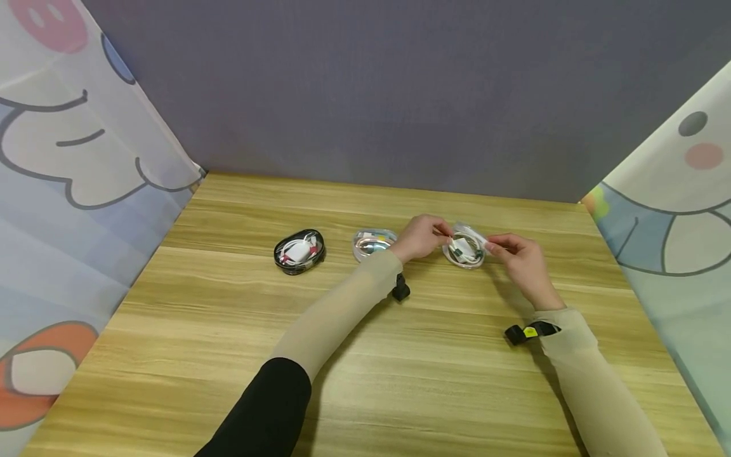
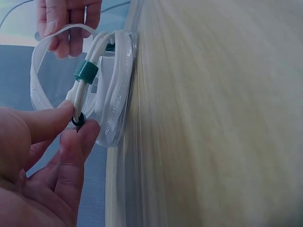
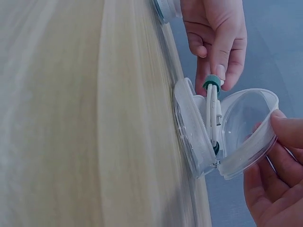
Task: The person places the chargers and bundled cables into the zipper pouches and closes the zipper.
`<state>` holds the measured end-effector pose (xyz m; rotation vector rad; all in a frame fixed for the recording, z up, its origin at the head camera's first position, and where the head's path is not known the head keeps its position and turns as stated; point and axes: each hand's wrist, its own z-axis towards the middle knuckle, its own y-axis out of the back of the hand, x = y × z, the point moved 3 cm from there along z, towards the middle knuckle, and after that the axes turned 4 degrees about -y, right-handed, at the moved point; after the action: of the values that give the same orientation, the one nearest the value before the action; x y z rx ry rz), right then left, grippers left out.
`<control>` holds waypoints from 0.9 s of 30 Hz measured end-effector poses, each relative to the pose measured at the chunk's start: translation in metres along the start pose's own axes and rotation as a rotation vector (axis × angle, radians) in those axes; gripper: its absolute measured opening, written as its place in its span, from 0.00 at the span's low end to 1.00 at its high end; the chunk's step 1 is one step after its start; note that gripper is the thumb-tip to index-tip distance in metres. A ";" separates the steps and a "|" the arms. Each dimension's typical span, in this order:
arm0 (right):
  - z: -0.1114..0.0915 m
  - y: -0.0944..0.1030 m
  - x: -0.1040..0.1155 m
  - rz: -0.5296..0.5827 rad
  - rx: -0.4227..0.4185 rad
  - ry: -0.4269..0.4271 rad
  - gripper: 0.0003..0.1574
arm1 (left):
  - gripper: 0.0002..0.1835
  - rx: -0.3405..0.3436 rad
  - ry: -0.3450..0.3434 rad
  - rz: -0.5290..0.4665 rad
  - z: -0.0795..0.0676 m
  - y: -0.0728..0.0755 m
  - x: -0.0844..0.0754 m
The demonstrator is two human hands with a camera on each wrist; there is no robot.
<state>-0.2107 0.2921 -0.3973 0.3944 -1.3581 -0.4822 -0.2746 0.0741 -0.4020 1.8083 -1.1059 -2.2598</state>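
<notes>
A clear zippered case stands opened on the table at the right of the row. My left hand pinches a coiled white cable between thumb and fingers at its near end. Green straps bind the coil, which tilts up partly out of the case's base. With thumb and fingers, my right hand grips the rim of the case's raised transparent lid. A white block shows inside the case, partly covered by the cable.
Left of my left hand lies a second clear case with a coiled cable, partly hidden by my arm. Farther left sits a black-rimmed case holding a white charger and cable. A grey panel stands behind the wooden table.
</notes>
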 end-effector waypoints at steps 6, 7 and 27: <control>0.001 0.000 -0.001 -0.010 0.001 0.005 0.17 | 0.06 -0.021 -0.038 -0.042 0.007 -0.003 0.002; 0.001 0.000 -0.001 -0.011 0.001 0.005 0.17 | 0.06 -0.020 -0.046 -0.044 0.008 -0.004 0.003; 0.000 0.000 0.004 0.019 0.029 0.053 0.14 | 0.12 -0.040 0.001 0.199 0.012 -0.002 0.006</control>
<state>-0.2104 0.2901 -0.3944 0.4150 -1.3178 -0.4340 -0.2859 0.0791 -0.4072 1.6057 -1.1731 -2.1508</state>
